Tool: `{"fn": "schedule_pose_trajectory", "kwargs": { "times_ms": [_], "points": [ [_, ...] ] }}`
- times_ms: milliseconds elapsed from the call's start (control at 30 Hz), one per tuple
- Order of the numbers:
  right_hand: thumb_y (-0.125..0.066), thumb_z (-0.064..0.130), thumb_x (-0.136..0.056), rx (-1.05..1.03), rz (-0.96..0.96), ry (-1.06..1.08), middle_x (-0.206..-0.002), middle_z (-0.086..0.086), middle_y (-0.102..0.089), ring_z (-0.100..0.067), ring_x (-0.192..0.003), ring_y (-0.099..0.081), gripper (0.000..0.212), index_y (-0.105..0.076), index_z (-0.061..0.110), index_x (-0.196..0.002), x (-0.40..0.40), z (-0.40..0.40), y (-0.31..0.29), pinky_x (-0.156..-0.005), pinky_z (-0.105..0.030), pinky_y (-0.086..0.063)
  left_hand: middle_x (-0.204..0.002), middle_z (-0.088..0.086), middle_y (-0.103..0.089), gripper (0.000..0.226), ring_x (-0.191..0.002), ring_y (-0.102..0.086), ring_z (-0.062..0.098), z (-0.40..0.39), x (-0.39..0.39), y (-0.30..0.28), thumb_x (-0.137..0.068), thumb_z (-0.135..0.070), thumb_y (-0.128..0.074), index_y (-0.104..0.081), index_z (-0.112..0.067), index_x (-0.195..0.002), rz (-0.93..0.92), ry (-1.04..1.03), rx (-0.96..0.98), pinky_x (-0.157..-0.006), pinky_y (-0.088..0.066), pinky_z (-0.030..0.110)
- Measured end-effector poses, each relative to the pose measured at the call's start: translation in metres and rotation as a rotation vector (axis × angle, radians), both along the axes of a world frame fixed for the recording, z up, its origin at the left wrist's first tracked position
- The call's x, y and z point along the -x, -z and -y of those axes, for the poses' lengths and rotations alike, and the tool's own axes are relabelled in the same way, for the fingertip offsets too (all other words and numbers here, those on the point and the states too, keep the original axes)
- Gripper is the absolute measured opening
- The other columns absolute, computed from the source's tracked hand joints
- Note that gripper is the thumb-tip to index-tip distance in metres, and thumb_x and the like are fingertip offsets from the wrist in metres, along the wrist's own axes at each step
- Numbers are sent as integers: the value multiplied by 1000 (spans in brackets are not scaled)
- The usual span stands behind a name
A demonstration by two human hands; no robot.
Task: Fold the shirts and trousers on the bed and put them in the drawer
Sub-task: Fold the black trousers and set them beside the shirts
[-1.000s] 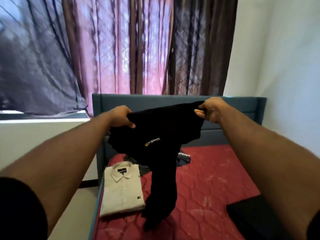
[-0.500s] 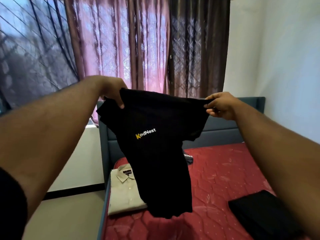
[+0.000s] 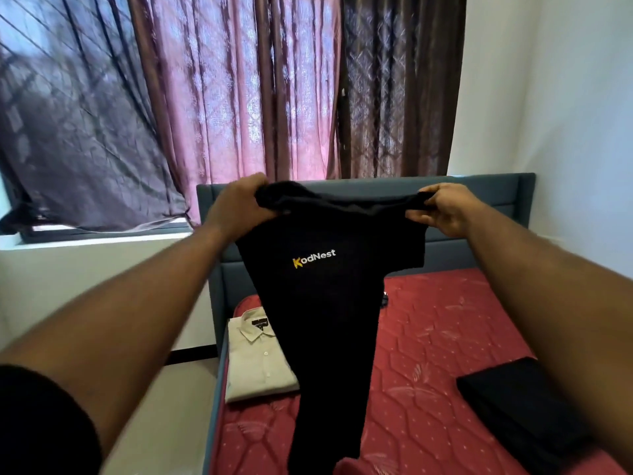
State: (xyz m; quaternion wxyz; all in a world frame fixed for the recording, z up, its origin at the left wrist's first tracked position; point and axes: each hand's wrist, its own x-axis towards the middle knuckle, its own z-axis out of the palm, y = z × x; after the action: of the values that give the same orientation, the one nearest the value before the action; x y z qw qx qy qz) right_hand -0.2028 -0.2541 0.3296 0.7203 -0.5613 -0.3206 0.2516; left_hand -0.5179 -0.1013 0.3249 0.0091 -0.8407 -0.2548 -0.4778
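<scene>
A black T-shirt (image 3: 329, 303) with a "KodNest" logo hangs in the air above the bed. My left hand (image 3: 239, 204) grips its top left shoulder and my right hand (image 3: 445, 210) pinches its top right shoulder. The shirt's lower part hangs twisted down toward the red mattress (image 3: 438, 337). A folded cream shirt (image 3: 257, 365) lies on the mattress at the left edge. A folded black garment (image 3: 513, 402) lies at the right, partly behind my right forearm. A sliver of another dark garment (image 3: 385, 299) shows behind the hanging shirt.
The bed has a blue-grey headboard (image 3: 479, 186) and side rail (image 3: 214, 406). Curtains (image 3: 239, 97) cover the window behind it. A white wall (image 3: 565, 132) stands to the right, and the floor (image 3: 164, 423) runs along the bed's left side.
Both hands have kept their hold on the black T-shirt. My left hand has come down to the level of the right, so the shirt's top edge is now stretched level.
</scene>
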Motion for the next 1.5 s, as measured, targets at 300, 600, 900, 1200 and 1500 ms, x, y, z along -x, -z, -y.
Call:
{"fn": "schedule_pose_trajectory", "kwargs": {
  "times_ms": [300, 600, 900, 1200, 1500],
  "points": [
    [-49, -19, -84, 356, 518, -206, -77, -20, -62, -21, -58, -68, 23, -63, 0, -80, -17, 2, 11, -64, -32, -60, -95, 8, -75, 34, -88, -71, 25, -18, 13, -69, -71, -7, -84, -70, -7, -102, -528, -8, 595, -73, -57, 29],
    [-60, -1, -79, 956, 1510, 164, -61, -1, -58, -17, -50, -58, 18, -63, 13, -91, 18, 14, -36, -49, -23, -45, -100, 15, -69, 26, -84, -67, 30, 3, -14, -62, -92, -2, -55, -62, -4, -118, 179, 73, 832, -86, -55, 49],
    [-36, -18, -84, 541, 849, 90, -65, -23, -64, -26, -41, -63, 31, -64, -7, -95, 14, 26, -51, -45, -43, -56, -98, 7, -62, 38, -90, -56, 24, 34, -15, -62, -84, -39, -72, -59, -10, -106, 193, -98, 51, -75, -39, 29],
    [-61, -12, -84, 919, 837, -259, -43, -3, -51, -6, -32, -48, 21, -57, 5, -71, -17, 79, -59, -33, -15, -41, -86, 2, -76, 36, -77, -72, 15, 28, 22, -69, -62, -20, -82, -72, -14, -96, 21, 370, 741, -64, -58, 24],
    [-57, -9, -90, 779, 496, -287, -65, -17, -64, -25, -59, -71, 18, -52, 4, -78, -81, -26, 39, -57, -34, -59, -102, 14, -73, 30, -97, -70, 34, -82, -47, -16, -74, -8, -82, -71, -7, -102, -421, 30, 859, -88, -56, 50]
  ]
}}
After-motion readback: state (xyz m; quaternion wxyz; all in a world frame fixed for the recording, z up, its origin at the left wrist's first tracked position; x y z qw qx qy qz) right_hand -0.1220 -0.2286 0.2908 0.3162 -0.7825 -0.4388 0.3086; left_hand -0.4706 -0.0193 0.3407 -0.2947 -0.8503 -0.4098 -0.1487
